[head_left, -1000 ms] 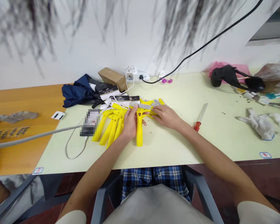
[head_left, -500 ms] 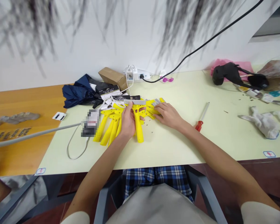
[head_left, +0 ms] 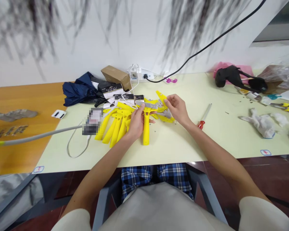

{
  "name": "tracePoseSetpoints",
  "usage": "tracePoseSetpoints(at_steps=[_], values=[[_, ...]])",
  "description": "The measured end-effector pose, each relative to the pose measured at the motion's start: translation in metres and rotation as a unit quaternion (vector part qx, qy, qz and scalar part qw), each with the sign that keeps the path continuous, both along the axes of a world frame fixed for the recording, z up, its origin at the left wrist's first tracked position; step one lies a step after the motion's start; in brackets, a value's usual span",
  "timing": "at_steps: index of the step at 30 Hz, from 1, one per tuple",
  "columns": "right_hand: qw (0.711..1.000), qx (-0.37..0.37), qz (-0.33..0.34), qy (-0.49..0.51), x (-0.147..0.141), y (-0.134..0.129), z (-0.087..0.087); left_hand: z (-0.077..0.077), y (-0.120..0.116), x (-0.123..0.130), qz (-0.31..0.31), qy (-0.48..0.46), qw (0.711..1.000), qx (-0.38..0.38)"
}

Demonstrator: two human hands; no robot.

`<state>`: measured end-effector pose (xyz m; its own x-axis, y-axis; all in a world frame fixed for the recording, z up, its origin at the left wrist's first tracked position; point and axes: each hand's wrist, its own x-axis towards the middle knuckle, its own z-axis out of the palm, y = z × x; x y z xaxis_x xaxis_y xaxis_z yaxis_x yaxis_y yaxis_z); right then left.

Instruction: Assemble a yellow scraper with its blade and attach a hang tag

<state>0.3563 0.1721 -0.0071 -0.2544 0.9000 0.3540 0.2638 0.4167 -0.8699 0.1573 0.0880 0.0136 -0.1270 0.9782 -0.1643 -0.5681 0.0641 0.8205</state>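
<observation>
Left hand closed on the head of a yellow T-shaped handle; flat yellow strip pinched in the right hand.

Clocked from the left hand: loose yellow handles at 9; held handle's end at 5, its grey metal plate under the thumb; strip raised near 1:30, between right thumb and fingertips; red-handled screwdriver at 3, on the surface.

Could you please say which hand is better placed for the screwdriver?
Probably the right hand: it is nearer the screwdriver, though holding a yellow piece; the left hand holds a yellow tool.
</observation>
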Motion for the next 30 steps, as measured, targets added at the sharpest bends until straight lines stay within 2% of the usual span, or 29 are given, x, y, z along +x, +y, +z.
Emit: tracePoseSetpoints(at_steps=[5, 10, 18, 23, 30], values=[[0.986, -0.092, 0.041, 0.13, -0.009, -0.012, 0.013, -0.006, -0.006, 0.009, -0.051, 0.002, 0.998, -0.021], [0.973, -0.143, 0.03, 0.18, -0.008, -0.016, 0.021, -0.012, -0.008, 0.012, -0.08, -0.008, 0.996, -0.035], [0.969, -0.162, 0.059, 0.18, 0.003, -0.024, 0.026, -0.021, -0.01, 0.017, -0.116, -0.016, 0.991, -0.071], [0.979, -0.144, 0.026, 0.144, 0.002, -0.027, 0.024, -0.027, -0.011, 0.019, -0.114, -0.014, 0.99, -0.086], [0.981, -0.134, 0.01, 0.137, -0.004, -0.031, 0.017, -0.024, -0.012, 0.021, -0.11, -0.006, 0.991, -0.074]])
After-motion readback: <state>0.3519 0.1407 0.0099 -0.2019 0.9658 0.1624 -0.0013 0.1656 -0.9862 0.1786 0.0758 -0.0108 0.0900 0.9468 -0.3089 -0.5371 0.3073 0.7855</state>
